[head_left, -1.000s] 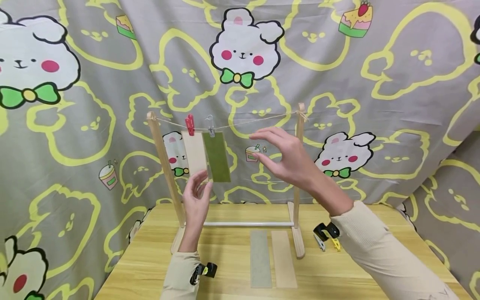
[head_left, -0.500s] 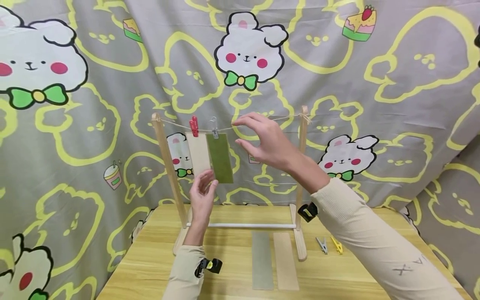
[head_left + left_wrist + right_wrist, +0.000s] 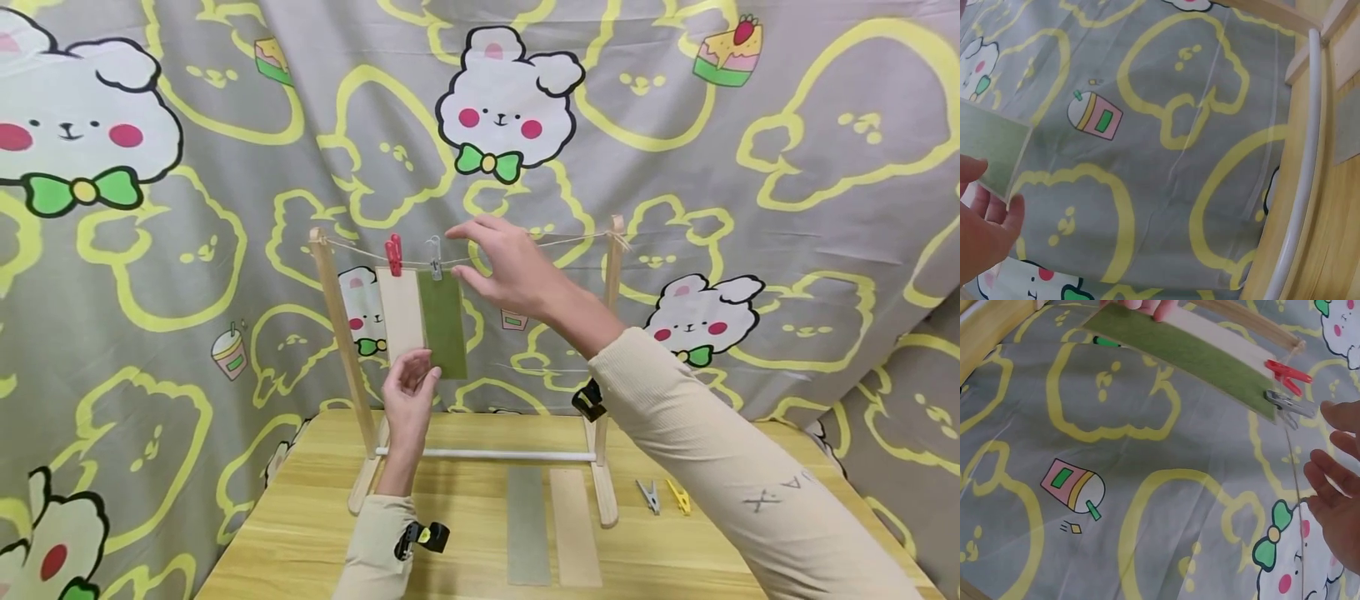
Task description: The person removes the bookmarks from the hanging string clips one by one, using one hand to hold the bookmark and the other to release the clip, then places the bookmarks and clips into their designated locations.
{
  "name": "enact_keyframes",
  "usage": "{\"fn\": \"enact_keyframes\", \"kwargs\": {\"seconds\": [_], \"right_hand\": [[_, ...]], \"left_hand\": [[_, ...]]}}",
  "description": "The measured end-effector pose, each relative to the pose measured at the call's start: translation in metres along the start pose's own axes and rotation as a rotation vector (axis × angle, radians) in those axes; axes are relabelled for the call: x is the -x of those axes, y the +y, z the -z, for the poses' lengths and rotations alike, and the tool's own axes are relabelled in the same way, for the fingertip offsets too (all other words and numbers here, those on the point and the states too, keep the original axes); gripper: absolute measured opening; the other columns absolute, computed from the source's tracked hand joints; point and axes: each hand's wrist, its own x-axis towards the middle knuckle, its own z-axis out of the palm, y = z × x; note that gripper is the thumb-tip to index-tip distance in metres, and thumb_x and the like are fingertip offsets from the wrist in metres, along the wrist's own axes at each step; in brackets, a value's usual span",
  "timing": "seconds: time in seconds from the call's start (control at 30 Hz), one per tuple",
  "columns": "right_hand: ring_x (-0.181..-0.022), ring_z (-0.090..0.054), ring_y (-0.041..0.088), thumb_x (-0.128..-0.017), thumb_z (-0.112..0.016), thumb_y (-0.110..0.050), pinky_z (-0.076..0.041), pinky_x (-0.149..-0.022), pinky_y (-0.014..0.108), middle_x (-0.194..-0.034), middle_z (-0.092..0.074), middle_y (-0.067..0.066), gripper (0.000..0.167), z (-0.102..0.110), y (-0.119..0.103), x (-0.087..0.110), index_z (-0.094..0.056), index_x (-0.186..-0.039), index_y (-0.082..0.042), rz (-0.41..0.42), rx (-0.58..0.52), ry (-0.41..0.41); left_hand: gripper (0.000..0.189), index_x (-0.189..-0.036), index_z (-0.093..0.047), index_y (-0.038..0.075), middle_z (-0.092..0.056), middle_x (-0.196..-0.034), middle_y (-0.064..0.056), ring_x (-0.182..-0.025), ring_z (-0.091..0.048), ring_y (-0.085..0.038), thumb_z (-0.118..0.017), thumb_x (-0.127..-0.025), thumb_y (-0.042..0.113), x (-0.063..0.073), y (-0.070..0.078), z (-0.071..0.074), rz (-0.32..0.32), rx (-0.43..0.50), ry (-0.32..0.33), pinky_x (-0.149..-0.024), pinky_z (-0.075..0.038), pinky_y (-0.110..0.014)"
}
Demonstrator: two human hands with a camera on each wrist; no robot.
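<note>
A red clothespin point(image 3: 393, 255) and a grey clothespin point(image 3: 435, 258) clip a cream strip point(image 3: 401, 308) and a green strip point(image 3: 444, 325) side by side to a string point(image 3: 570, 242). My left hand point(image 3: 409, 400) is at their lower ends, thumb and curled fingers at the green strip's lower corner in the left wrist view. My right hand point(image 3: 510, 267) is raised beside the grey clothespin, thumb and fingers spread apart with nothing between them. The right wrist view shows a gap between those fingertips and the clothespin's handles.
The string spans two wooden posts point(image 3: 341, 342), joined low down by a white rod point(image 3: 495, 455). On the wooden table point(image 3: 450, 542) lie a grey strip point(image 3: 528, 525), a tan strip point(image 3: 576, 525), another grey clothespin point(image 3: 648, 497) and a yellow clothespin point(image 3: 678, 497). A patterned curtain point(image 3: 300, 125) hangs behind.
My right hand has moved left along the string, up to the grey clothespin. My left hand has kept its place at the strips' lower ends. The view has shifted slightly.
</note>
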Motion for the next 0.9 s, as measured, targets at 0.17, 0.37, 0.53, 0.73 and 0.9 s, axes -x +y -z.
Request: {"fn": "enact_keyframes", "kwargs": {"seconds": [0.17,0.37,0.53,0.73,0.9], "right_hand": [[-0.125,-0.058,0.027,-0.097,-0.072,-0.015,-0.048,-0.108,0.038,-0.135,-0.062,0.012,0.041,-0.005,0.002,-0.01,-0.063,-0.134,-0.002,-0.052,0.02,-0.028],[-0.125,-0.058,0.026,-0.1,-0.068,-0.02,-0.049,-0.106,0.038,-0.138,-0.061,0.012,0.041,-0.009,0.0,-0.023,-0.06,-0.137,-0.002,-0.091,0.022,-0.07],[-0.128,-0.057,0.025,-0.103,-0.063,-0.022,-0.046,-0.11,0.038,-0.142,-0.06,0.012,0.044,-0.013,-0.001,-0.035,-0.056,-0.142,-0.001,-0.148,0.036,-0.128],[-0.122,-0.061,0.026,-0.105,-0.061,-0.022,-0.05,-0.105,0.038,-0.135,-0.064,0.016,0.043,-0.018,-0.003,-0.042,-0.057,-0.141,0.002,-0.214,0.016,-0.131],[-0.106,-0.066,0.023,-0.105,-0.061,-0.021,-0.056,-0.093,0.033,-0.119,-0.07,0.015,0.039,-0.021,-0.004,-0.047,-0.061,-0.135,0.003,-0.235,-0.031,-0.113]], "left_hand": [[0.035,-0.115,-0.062,-0.015,-0.064,-0.119,-0.025,-0.102,-0.065,-0.018,-0.068,-0.082,-0.023,0.0,0.001,0.0,-0.023,0.017,0.015,-0.097,-0.056,-0.027],[0.037,-0.114,-0.062,-0.016,-0.065,-0.117,-0.023,-0.101,-0.066,-0.017,-0.065,-0.079,-0.027,0.0,0.001,0.002,-0.026,0.021,0.039,-0.096,-0.057,-0.028],[0.036,-0.112,-0.062,-0.016,-0.066,-0.115,-0.023,-0.1,-0.066,-0.017,-0.065,-0.078,-0.028,0.001,0.001,0.004,-0.028,0.004,0.055,-0.096,-0.057,-0.028],[0.036,-0.112,-0.062,-0.016,-0.066,-0.115,-0.025,-0.1,-0.067,-0.016,-0.067,-0.078,-0.027,0.001,0.004,0.003,-0.033,-0.003,0.046,-0.097,-0.057,-0.029],[0.037,-0.112,-0.062,-0.016,-0.066,-0.115,-0.026,-0.101,-0.067,-0.016,-0.067,-0.077,-0.028,0.001,0.006,0.004,-0.032,0.005,0.029,-0.097,-0.057,-0.029]]}}
